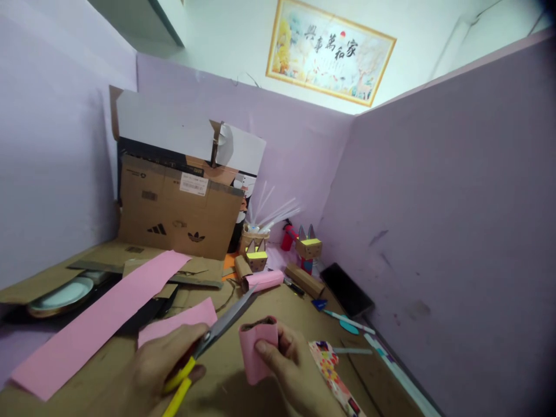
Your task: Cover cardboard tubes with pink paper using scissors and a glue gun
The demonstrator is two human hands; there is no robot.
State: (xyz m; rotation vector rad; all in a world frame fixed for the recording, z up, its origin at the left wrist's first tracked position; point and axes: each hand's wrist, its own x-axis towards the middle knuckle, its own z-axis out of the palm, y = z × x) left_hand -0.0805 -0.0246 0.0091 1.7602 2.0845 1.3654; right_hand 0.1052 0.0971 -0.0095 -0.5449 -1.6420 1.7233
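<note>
My left hand (pixel 171 362) grips yellow-handled scissors (pixel 228 318), whose blades point up and to the right, looking closed. In my right hand (pixel 291 359) is a short cardboard tube wrapped in pink paper (pixel 252 356), pinched with the thumb across its front. Its brown open end faces up, and the scissor blades are apart from it. Behind the left hand lies a pink paper piece (pixel 182 320). A long pink paper strip (pixel 104 318) stretches across the left side. Another pink-wrapped tube (pixel 264 280) lies beyond the scissor tips.
A large cardboard box (pixel 182 208) stands at the back left. Two small cardboard boxes with pointed ears, one nearer (pixel 257 259) and one farther (pixel 309 248), sit at the back. A brown tube (pixel 304 280), a dark phone-like slab (pixel 347 289) and a flowered strip (pixel 330 370) lie right.
</note>
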